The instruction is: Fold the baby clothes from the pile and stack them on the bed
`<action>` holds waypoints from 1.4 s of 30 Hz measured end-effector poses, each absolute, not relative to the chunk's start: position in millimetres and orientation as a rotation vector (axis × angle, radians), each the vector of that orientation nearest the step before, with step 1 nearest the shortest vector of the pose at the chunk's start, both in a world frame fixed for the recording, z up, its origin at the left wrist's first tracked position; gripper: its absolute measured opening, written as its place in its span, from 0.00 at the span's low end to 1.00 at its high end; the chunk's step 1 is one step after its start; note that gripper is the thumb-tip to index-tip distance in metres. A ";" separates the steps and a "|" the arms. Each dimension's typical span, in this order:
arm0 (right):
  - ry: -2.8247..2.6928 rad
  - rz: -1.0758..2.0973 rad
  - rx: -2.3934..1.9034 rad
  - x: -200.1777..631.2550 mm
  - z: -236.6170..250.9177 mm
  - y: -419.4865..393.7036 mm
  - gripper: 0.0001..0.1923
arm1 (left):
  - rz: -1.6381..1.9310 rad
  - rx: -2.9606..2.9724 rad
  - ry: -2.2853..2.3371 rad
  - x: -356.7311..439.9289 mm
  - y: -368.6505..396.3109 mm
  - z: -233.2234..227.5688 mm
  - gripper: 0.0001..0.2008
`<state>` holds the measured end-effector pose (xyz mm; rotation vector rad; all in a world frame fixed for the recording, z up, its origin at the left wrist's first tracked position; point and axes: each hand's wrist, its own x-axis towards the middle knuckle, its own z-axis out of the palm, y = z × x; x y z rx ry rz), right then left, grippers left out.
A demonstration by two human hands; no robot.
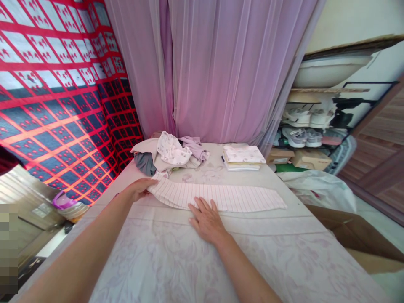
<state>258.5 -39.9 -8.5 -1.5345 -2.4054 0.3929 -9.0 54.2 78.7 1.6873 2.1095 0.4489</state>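
Note:
A pale pink striped garment (240, 198) lies across the bed, folded lengthwise into a long strip. My left hand (143, 188) pinches its left end, and the fingertips are partly hidden by the cloth. With fingers spread, my right hand (206, 221) rests flat on the near edge of the strip, around its middle. Beyond the left end sits a loose heap of clothes (173, 149) in white print, lilac, beige and grey. Farther right, a neat stack of folded clothes (244, 155) has a white printed piece on top.
The bed (164, 256) has a pale floral sheet. Lilac curtains (221, 71) hang behind it, and a red checked cloth (63, 92) hangs at left. On the right stand a shoe rack (303, 126), a white plastic bag (322, 189) and an open cardboard box (362, 235).

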 end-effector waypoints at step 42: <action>-1.017 1.130 -1.662 307.6 19.8 60.2 0.39 | 0.604 2.185 2.010 106.1 -12.0 0.8 0.27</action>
